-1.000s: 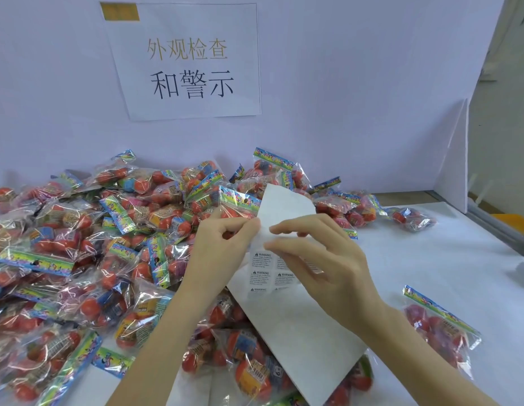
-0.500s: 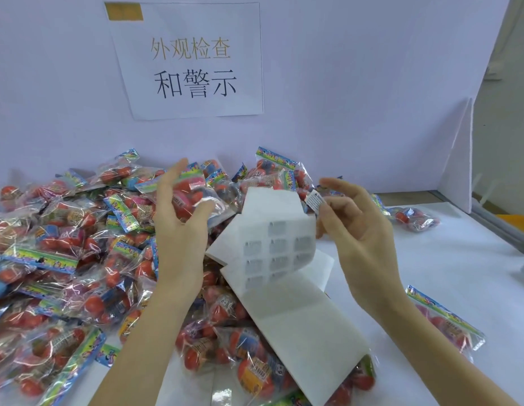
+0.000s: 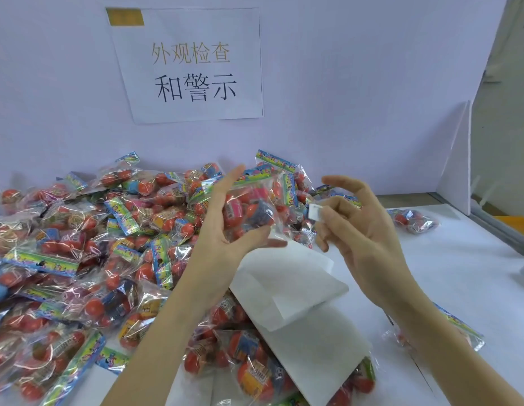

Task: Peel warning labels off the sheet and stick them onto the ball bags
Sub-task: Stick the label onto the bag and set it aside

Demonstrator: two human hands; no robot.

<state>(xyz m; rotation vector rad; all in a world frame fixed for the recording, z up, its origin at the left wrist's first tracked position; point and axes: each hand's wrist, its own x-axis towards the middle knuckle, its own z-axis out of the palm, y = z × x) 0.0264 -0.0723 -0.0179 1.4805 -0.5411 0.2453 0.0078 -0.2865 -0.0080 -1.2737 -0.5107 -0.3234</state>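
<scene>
Clear plastic ball bag (image 3: 249,206) gripped in left hand (image 3: 225,227); right hand (image 3: 357,230) pinches white warning label (image 3: 316,213) beside it.

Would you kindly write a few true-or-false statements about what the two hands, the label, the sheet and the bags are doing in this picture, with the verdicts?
1. The left hand holds up a ball bag. True.
2. The right hand is empty. False: it pinches a small white label at its fingertips.
3. The label is already stuck on the held bag. False: it is still apart from the bag, to its right.
4. The label sheet lies below the hands, on the pile of bags. True.
5. The table holds no bags right of the right arm. False: one bag lies there.
</scene>
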